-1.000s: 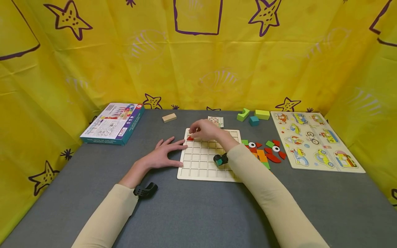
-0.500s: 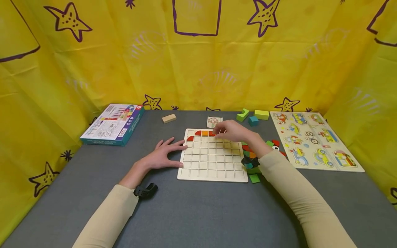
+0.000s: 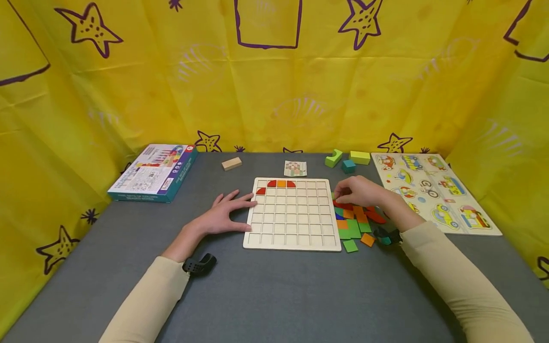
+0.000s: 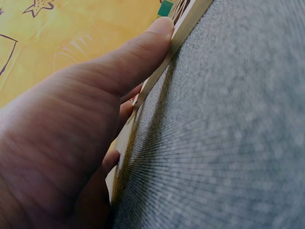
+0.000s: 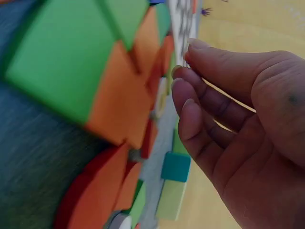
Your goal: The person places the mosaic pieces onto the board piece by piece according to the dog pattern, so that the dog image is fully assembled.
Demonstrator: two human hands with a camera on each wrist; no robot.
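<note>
My left hand (image 3: 223,216) rests at the left edge of a pale wooden grid board (image 3: 296,219), thumb and fingers spread and touching its rim. In the board's top rows lie an orange square (image 3: 281,183), two red curved pieces beside it, and another red curved piece (image 3: 260,191) below left. My right hand (image 3: 362,190) is over the far part of a pile of flat coloured pieces beside the board. In the right wrist view its fingers are loosely bent, with nothing visible between thumb and fingertips. Green squares (image 3: 352,229), orange pieces (image 5: 121,95) and red pieces (image 3: 375,215) make up the pile.
A small pattern card (image 3: 295,168) lies behind the board. Beyond the pile are a teal cube (image 3: 349,166), a green arch block (image 3: 333,158) and a yellow-green block (image 3: 359,157). A picture puzzle board (image 3: 446,200) lies right; a box (image 3: 152,172) and a wooden block (image 3: 231,163) stand left.
My right hand has moved from the board's upper left along its top row, then right to the pile. Red and orange pieces in the top row have come into view. My left hand has stayed put.
</note>
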